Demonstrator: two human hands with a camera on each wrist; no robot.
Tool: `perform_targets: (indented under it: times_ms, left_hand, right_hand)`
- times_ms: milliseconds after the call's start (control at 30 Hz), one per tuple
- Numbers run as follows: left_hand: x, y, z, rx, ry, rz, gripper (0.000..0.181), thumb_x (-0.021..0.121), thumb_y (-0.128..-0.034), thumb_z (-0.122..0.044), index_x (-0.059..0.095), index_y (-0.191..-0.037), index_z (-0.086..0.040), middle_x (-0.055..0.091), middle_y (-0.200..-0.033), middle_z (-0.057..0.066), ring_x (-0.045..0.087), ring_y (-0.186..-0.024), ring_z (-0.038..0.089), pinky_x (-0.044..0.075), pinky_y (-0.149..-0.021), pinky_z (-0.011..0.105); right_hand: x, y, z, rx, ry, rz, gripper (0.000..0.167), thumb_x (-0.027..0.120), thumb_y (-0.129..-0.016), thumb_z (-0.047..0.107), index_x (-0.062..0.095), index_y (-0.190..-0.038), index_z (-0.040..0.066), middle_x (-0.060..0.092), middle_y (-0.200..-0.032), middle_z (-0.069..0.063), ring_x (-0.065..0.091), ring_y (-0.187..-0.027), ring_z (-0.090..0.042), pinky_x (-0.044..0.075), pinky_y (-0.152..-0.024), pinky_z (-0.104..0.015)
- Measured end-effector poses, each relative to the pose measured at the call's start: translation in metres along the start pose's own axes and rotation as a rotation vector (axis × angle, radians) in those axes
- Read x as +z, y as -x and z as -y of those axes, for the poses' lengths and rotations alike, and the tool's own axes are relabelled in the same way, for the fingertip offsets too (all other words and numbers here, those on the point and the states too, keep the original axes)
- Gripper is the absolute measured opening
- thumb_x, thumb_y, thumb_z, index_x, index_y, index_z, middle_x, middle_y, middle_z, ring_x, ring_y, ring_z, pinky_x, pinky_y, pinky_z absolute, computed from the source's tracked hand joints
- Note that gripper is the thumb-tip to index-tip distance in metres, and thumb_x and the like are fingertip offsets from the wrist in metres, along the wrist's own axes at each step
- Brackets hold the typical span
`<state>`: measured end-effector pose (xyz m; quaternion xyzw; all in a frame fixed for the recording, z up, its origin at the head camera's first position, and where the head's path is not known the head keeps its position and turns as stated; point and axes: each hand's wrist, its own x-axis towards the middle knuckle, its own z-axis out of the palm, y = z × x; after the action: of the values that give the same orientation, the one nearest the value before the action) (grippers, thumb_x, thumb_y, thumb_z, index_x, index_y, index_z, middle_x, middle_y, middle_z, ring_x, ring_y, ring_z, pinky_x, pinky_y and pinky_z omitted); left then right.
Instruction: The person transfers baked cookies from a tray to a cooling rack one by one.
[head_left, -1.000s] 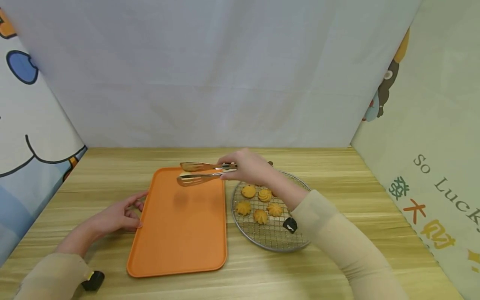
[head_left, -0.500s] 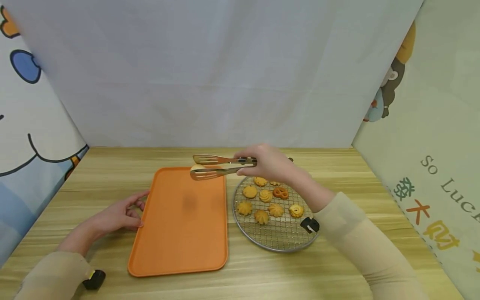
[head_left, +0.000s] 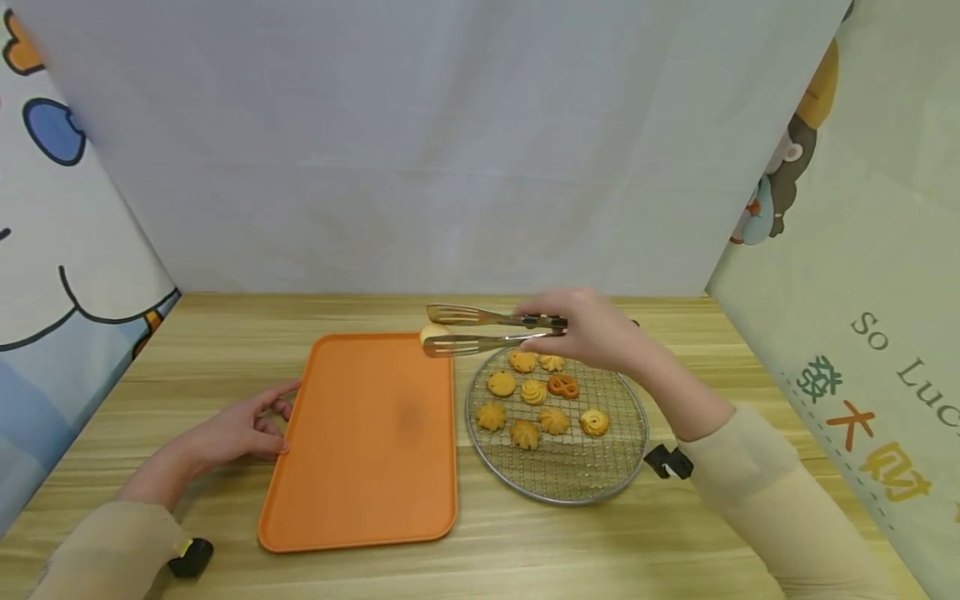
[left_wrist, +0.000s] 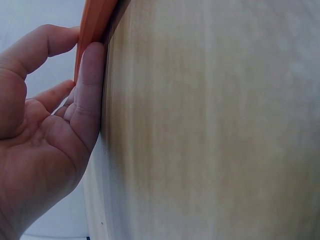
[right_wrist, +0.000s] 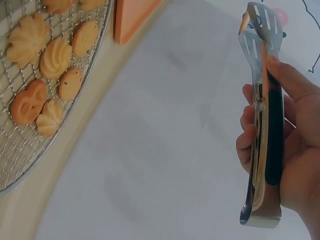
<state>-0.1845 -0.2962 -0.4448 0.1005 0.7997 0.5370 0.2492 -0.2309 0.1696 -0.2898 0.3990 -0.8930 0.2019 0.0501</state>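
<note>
In the head view my right hand (head_left: pixel 588 329) grips metal tongs (head_left: pixel 480 342) with dark handle panels, held up by the orange tray's far right corner. A pale round cookie (head_left: pixel 433 332) sits between the slotted tong heads, partly hidden. My left hand (head_left: pixel 236 425) is at the left edge of the orange tray (head_left: pixel 360 467), its fingertips touching the rim. The left wrist view shows my fingers (left_wrist: pixel 90 75) against the tray's outer side, low by the tabletop. Nothing lies on the tray. In the right wrist view the tongs (right_wrist: pixel 272 130) lie across my palm.
Right of the tray stands a round wire rack (head_left: pixel 570 479) with several cookies (head_left: pixel 523 433) and a pretzel-shaped one (head_left: pixel 562 386). A pale cloth wall (head_left: pixel 450 167) rises behind the wooden tabletop (head_left: pixel 225 333), with printed panels on both sides.
My right hand has carried the tongs and cookie rightward, from above the tray to its far right corner, uncovering more of the rack. The left hand and tray stay in place.
</note>
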Motion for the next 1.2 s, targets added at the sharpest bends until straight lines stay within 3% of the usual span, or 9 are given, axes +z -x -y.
perform_targets:
  times_ms: [733, 1033, 1200]
  left_hand:
    - [0.007, 0.004, -0.009, 0.001, -0.016, -0.016, 0.094, 0.069, -0.0823, -0.005, 0.006, -0.152, -0.005, 0.028, -0.121, 0.022, 0.055, -0.076, 0.016, 0.053, -0.070, 0.031]
    - [0.009, 0.005, -0.012, -0.002, -0.001, -0.017, 0.093, 0.068, -0.0829, -0.005, 0.006, -0.152, -0.005, 0.028, -0.120, 0.022, 0.052, -0.074, 0.015, 0.054, -0.071, 0.032]
    - [0.010, 0.005, -0.012, 0.012, -0.010, -0.017, 0.093, 0.069, -0.0831, -0.006, 0.006, -0.152, -0.005, 0.029, -0.120, 0.022, 0.051, -0.072, 0.014, 0.053, -0.071, 0.032]
  right_hand:
    - [-0.011, 0.080, -0.050, -0.101, -0.002, -0.091, 0.035, 0.077, -0.077, 0.011, 0.069, -0.111, 0.009, 0.063, -0.084, 0.006, 0.043, -0.058, 0.002, 0.041, -0.053, -0.020]
    - [-0.009, 0.114, -0.068, -0.083, -0.029, -0.086, 0.037, 0.078, -0.076, 0.010, 0.069, -0.112, 0.012, 0.061, -0.086, 0.011, 0.043, -0.057, 0.003, 0.040, -0.053, -0.017]
    - [-0.003, 0.131, -0.075, -0.118, -0.059, -0.081, 0.038, 0.078, -0.075, 0.009, 0.069, -0.112, 0.012, 0.061, -0.086, 0.010, 0.044, -0.057, 0.004, 0.039, -0.052, -0.013]
